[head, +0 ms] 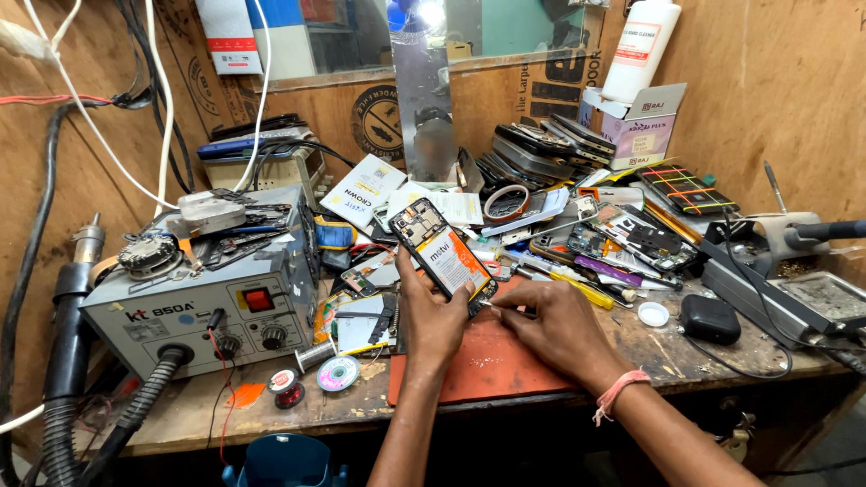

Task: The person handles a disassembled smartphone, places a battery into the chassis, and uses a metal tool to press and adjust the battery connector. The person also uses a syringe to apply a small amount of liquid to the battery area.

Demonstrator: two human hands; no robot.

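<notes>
1. The right hand (552, 323) pinches a thin tool (492, 307) at the phone's lower edge.
2. The left hand (431, 314) grips an opened phone (442, 254), tilted above the orange mat (492, 361) on the worktop (686, 356).
3. A grey box-shaped machine (203, 298) stands left; stacked phones (541, 144) lie behind.

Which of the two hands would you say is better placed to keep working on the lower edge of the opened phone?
The right hand, probably: it pinches a thin tool whose tip sits at the lower corner of the opened phone. The left hand is occupied propping the phone up from below over the orange mat.
</notes>
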